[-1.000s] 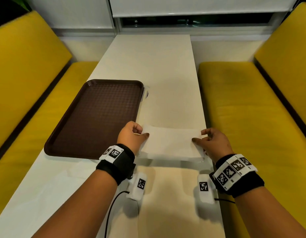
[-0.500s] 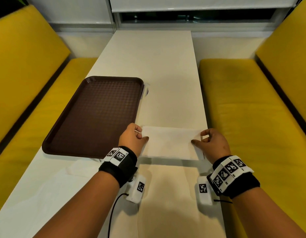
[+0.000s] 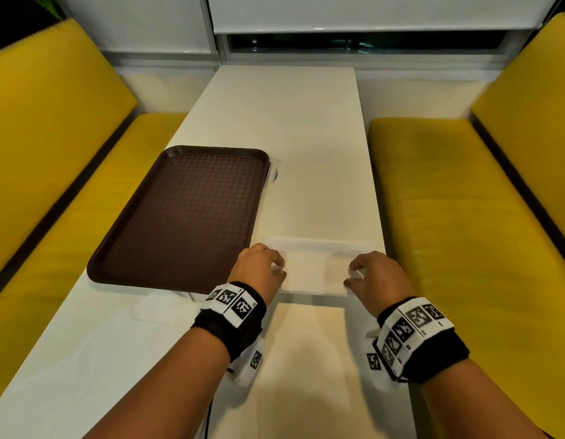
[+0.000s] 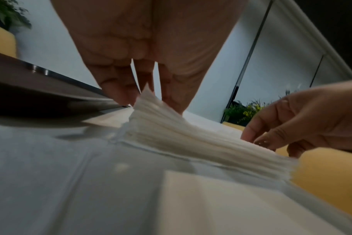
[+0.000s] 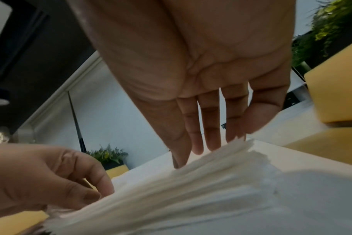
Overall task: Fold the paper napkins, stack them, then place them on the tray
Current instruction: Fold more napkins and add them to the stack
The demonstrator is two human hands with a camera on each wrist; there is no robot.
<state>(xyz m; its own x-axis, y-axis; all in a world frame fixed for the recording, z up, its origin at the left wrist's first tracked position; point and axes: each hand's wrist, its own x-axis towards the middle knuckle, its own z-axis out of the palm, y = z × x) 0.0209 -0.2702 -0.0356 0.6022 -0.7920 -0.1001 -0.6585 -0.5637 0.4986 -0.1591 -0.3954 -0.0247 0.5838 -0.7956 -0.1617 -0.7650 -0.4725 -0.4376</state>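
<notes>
A white stack of paper napkins (image 3: pixel 316 267) lies on the table just right of the brown tray (image 3: pixel 186 217), whose surface is bare. My left hand (image 3: pixel 262 267) grips the stack's left end; in the left wrist view that end of the napkin stack (image 4: pixel 171 127) lifts up between the fingers (image 4: pixel 119 89). My right hand (image 3: pixel 370 274) holds the right end, its fingers (image 5: pixel 211 127) reaching over the top of the napkin stack (image 5: pixel 191 190) and its thumb at the near edge. The tray's edge (image 4: pixel 40 95) shows beside the left hand.
The narrow white table (image 3: pixel 290 106) runs away from me between two yellow benches (image 3: pixel 69 153) (image 3: pixel 465 201). A clear plastic wrapper (image 3: pixel 154 308) lies by the tray's near edge. The table's right edge is close to the right hand.
Both hands have slid inward, from the stack's ends to over its top. The stack has come down closer to the table.
</notes>
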